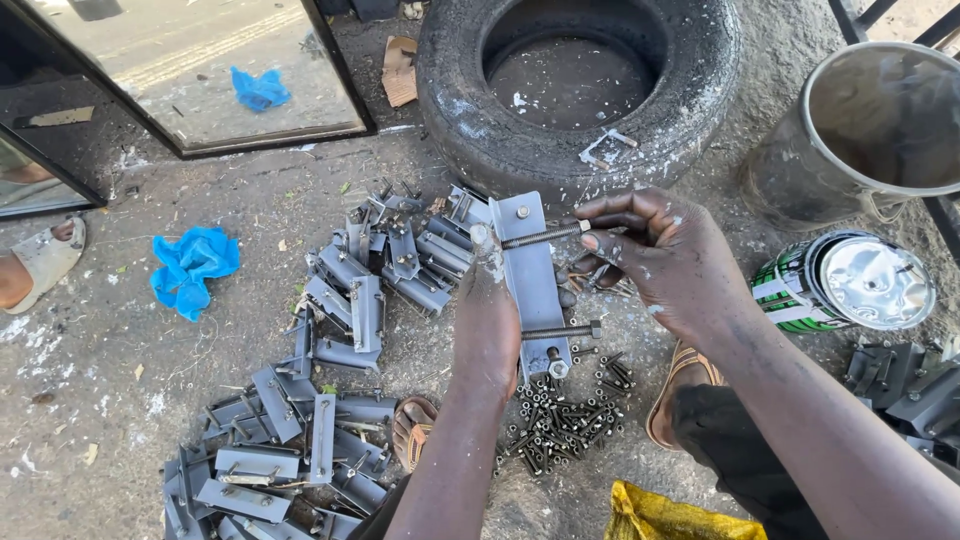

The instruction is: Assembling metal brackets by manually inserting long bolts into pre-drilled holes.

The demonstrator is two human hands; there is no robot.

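Note:
My left hand (487, 318) grips a flat grey metal bracket (531, 270), holding it upright over the ground. My right hand (662, 255) pinches the head end of a long threaded bolt (545, 236) that passes through the bracket near its top. A second bolt (562, 331) sticks out of the bracket lower down, and a nut (558, 369) sits at its bottom end. Below the hands lies a heap of loose dark bolts and nuts (565, 420).
Piles of similar grey brackets lie at centre (380, 270) and lower left (275, 450). An old tyre (578, 85) lies ahead, a metal bucket (870, 125) and a tin can (850, 285) at right. Blue plastic (192, 265), a yellow bag (665, 515), and another person's sandalled foot (40, 262) are nearby.

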